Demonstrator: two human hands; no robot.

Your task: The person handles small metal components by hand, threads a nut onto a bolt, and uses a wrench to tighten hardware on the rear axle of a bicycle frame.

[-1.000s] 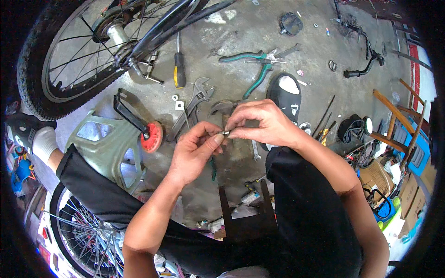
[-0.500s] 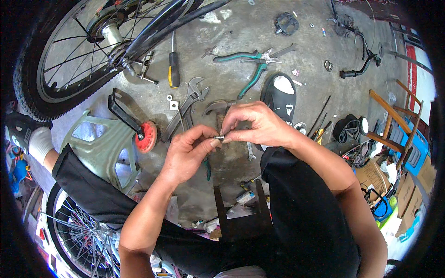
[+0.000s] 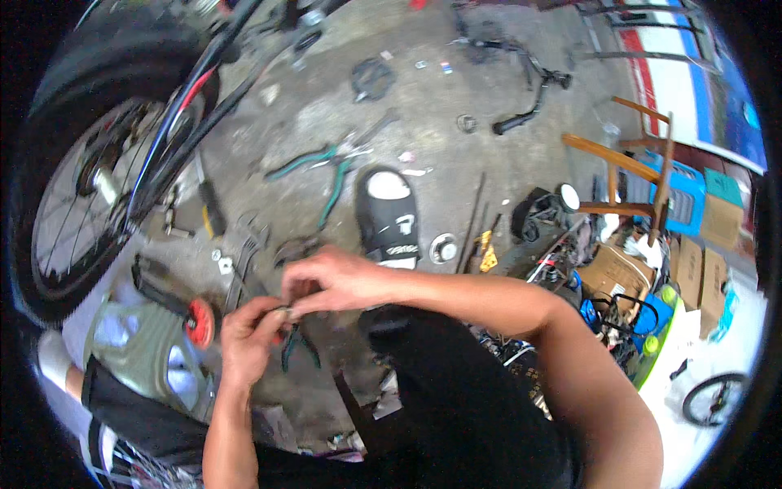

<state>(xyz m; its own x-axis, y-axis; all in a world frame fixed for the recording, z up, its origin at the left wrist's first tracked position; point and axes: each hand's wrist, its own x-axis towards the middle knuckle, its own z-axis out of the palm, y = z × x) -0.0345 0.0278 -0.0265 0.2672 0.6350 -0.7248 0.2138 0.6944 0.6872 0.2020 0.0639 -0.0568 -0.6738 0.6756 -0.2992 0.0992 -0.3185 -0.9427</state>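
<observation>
Between the fingertips of both hands is a small metal piece [image 3: 286, 310], slim and pale; blur hides its exact kind. My left hand [image 3: 247, 336] pinches it from the left with thumb and forefinger. From the other side, my right hand [image 3: 340, 281] pinches the same piece, its fingers curled. Just below the hands on the floor lie green-handled pliers [image 3: 302, 350]. A dark hammer head [image 3: 295, 249] shows beyond my right hand, partly covered. Wrenches [image 3: 247, 248] lie to the left of it, beside a small square metal plate [image 3: 225, 266].
A bicycle [image 3: 155, 179] fills the upper left. Nearby are a screwdriver [image 3: 212, 210], a red wheel [image 3: 201, 323] on a black bracket and a pale green plastic stool [image 3: 122, 334]. Teal-handled pliers [image 3: 336, 191] lie ahead; a wooden chair [image 3: 615, 159] and boxes [image 3: 619, 273] stand right.
The view has swung rightward, so floor things sit farther left and more clutter shows at the right. Both hands keep their pinch on the small metal piece.
</observation>
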